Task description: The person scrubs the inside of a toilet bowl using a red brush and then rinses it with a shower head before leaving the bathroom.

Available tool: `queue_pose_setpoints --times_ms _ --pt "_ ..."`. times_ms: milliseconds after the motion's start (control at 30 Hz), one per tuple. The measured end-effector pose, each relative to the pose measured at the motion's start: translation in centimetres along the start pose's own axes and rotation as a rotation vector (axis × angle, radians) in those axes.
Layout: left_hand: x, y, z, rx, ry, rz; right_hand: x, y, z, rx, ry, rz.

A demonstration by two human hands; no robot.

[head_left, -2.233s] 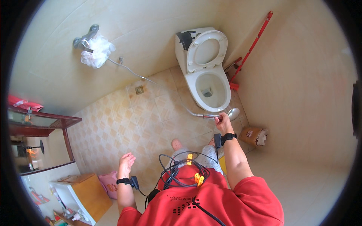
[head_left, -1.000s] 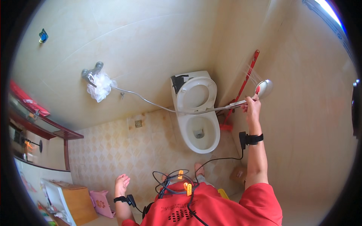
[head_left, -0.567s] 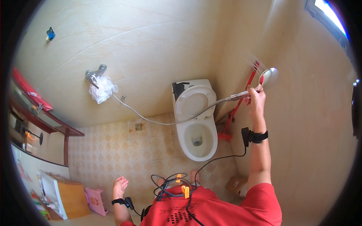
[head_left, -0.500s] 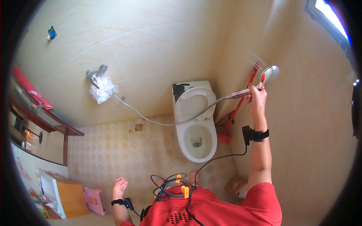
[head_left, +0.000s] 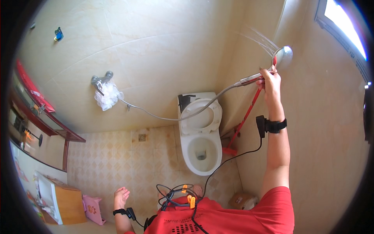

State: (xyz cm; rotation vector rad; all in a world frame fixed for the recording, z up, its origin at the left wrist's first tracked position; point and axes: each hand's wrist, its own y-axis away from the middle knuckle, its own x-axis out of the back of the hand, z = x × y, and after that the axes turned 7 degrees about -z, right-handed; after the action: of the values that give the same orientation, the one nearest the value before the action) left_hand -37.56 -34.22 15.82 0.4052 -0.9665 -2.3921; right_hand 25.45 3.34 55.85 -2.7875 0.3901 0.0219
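My right hand (head_left: 269,81) is raised high against the tiled wall and grips the handle of a chrome shower head (head_left: 281,57). Thin jets of water spray from it up and to the left. Its grey hose (head_left: 171,115) sags across the open toilet lid to a wall tap (head_left: 100,81) with a white mesh sponge hanging on it. My left hand (head_left: 121,195) hangs low at my side, fingers loosely apart, holding nothing. A white toilet (head_left: 200,148) with the seat open stands below the hose.
A red long-handled brush (head_left: 242,124) leans in the corner right of the toilet. A wooden shelf with a mirror (head_left: 43,117) lines the left wall. A wooden cabinet (head_left: 64,203) and a pink stool (head_left: 92,208) stand at lower left. A window (head_left: 346,27) is at upper right.
My right hand has lifted the shower head from down by the toilet bowl up to the wall above the red brush. Water now sprays from it. My left hand stayed low.
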Motion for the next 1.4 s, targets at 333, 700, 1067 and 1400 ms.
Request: queue_pose_setpoints --times_ms 333,700,1067,1400 --pt "0.0 1.1 -0.3 -0.014 0.017 0.036 -0.9 -1.0 0.6 -0.128 0.084 -0.106" --pt "1.1 1.4 -1.9 0.004 0.036 0.048 0.0 -1.5 0.7 -0.071 0.059 0.029" --pt "2.2 2.1 -3.3 0.017 0.088 0.100 2.5 0.3 0.5 0.026 0.005 0.131" --pt "3.0 2.9 -4.4 0.038 0.068 0.075 7.8 5.0 11.2 -0.249 0.135 0.150"
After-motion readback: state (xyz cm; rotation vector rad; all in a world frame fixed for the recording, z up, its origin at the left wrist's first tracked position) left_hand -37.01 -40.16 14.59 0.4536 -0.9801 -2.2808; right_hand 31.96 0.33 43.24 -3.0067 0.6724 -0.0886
